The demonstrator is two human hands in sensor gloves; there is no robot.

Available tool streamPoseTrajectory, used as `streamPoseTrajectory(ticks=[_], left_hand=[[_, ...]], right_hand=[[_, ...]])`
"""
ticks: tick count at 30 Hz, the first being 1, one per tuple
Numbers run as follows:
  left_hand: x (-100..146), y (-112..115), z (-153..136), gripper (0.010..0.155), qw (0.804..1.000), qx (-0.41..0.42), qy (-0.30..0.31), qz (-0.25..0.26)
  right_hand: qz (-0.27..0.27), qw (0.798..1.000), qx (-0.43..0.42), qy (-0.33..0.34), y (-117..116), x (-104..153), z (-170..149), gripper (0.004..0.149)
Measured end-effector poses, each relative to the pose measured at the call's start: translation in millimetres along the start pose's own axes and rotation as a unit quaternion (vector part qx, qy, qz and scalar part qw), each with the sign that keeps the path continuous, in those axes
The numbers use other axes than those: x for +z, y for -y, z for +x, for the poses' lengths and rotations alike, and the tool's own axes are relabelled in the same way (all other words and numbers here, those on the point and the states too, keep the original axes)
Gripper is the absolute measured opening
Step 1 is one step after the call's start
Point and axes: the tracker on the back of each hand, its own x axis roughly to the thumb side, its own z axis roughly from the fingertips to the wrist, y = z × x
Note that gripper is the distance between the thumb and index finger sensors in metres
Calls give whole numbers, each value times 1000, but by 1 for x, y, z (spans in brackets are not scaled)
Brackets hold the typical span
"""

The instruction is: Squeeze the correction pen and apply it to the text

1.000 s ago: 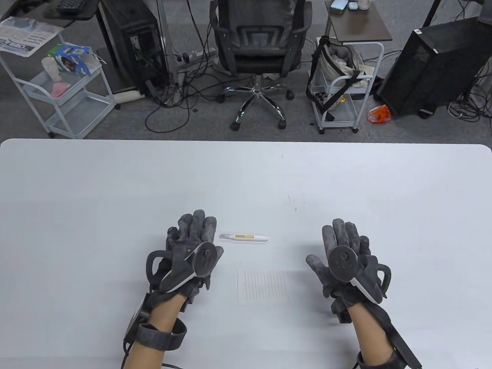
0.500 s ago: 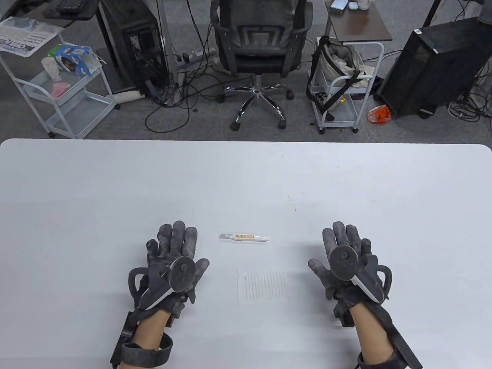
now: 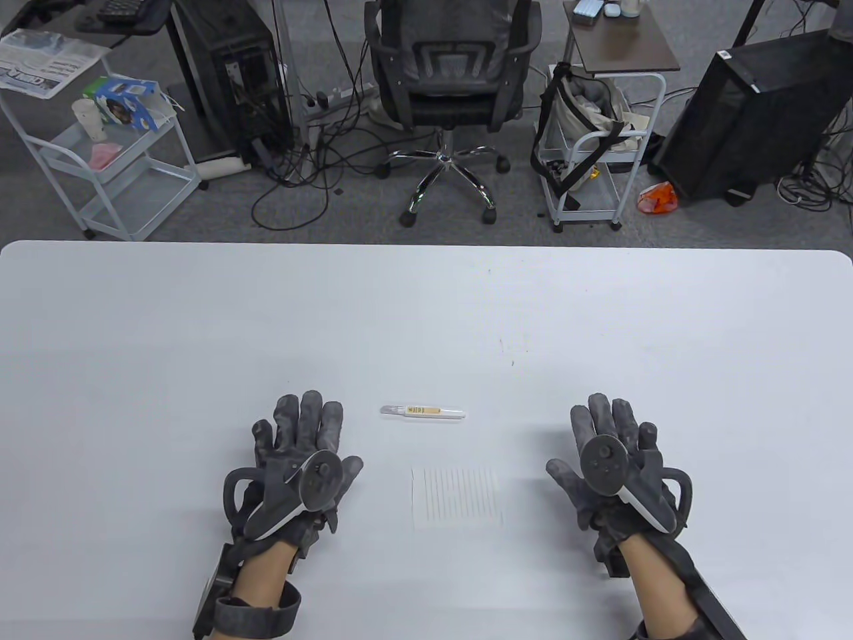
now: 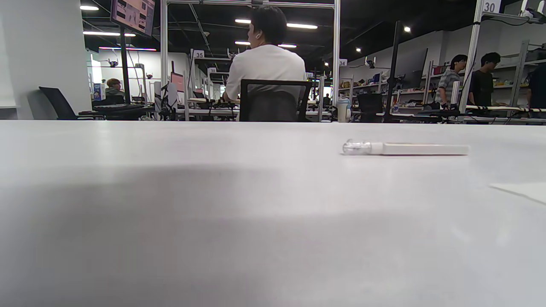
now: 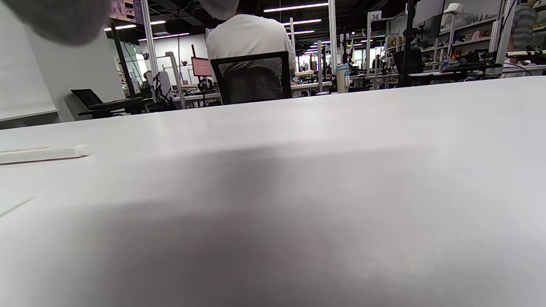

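Note:
A slim white correction pen (image 3: 422, 412) with a clear cap at its left end and an orange label lies flat on the white table (image 3: 426, 313). It also shows in the left wrist view (image 4: 405, 148) and partly in the right wrist view (image 5: 42, 154). Below it lies a small lined paper (image 3: 457, 498) with faint text lines. My left hand (image 3: 300, 440) rests flat on the table left of the paper, fingers spread, holding nothing. My right hand (image 3: 610, 443) rests flat to the right of the paper, also holding nothing.
Beyond the table's far edge stand an office chair (image 3: 453, 73), two rolling carts (image 3: 593, 153) (image 3: 106, 147) and computer towers (image 3: 753, 113). The paper's corner shows in the left wrist view (image 4: 520, 191).
My left hand has pulled back from beside the pen, down and to the left, and settled flat. My right hand has shifted slightly down and right. The pen and paper have not moved.

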Motion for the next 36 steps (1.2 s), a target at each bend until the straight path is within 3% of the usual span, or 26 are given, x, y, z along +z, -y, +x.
streamPoseTrajectory(ticks=[36], left_hand=[[-2, 2, -3, 83, 1000, -19, -3, -16]], right_hand=[[-11, 1000, 17, 2, -2, 1, 3, 82]])
